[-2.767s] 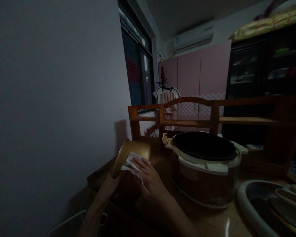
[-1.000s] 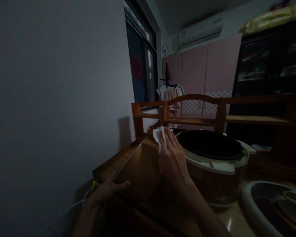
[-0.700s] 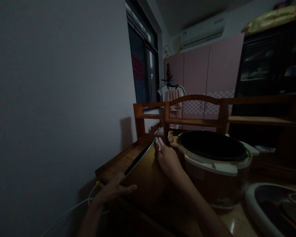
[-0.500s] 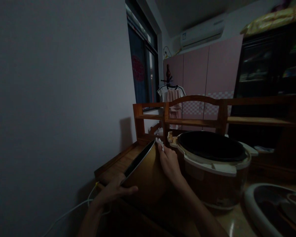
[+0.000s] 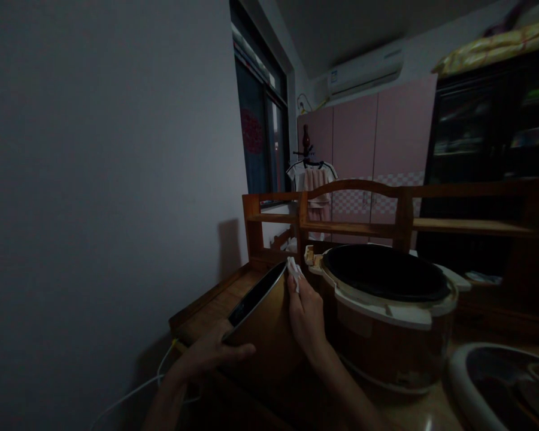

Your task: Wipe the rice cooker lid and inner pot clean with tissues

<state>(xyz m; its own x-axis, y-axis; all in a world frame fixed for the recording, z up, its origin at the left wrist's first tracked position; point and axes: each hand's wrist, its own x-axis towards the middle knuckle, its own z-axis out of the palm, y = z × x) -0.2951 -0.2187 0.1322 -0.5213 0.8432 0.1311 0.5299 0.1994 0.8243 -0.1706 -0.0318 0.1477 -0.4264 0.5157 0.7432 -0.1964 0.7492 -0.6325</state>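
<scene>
A rice cooker's inner pot, golden brown outside and dark inside, is tilted with its opening toward the left. My left hand grips its lower left rim, fingers over the edge and thumb along the outer wall. In my right hand is a white cloth, pinched and pressed against the pot's upper rim. Just right of that hand stands the cooker body, its white collar around a dark open cavity. Dim light hides the pot's underside.
A lid with a pale rim lies at the lower right. Behind stands a wooden rack. White cable hangs at the table's left edge, close to the wall. Farther back are pink cabinets.
The right hand and cloth have shifted slightly down along the pot's rim and outer side. The left hand keeps its hold. The whole view has tipped up a little.
</scene>
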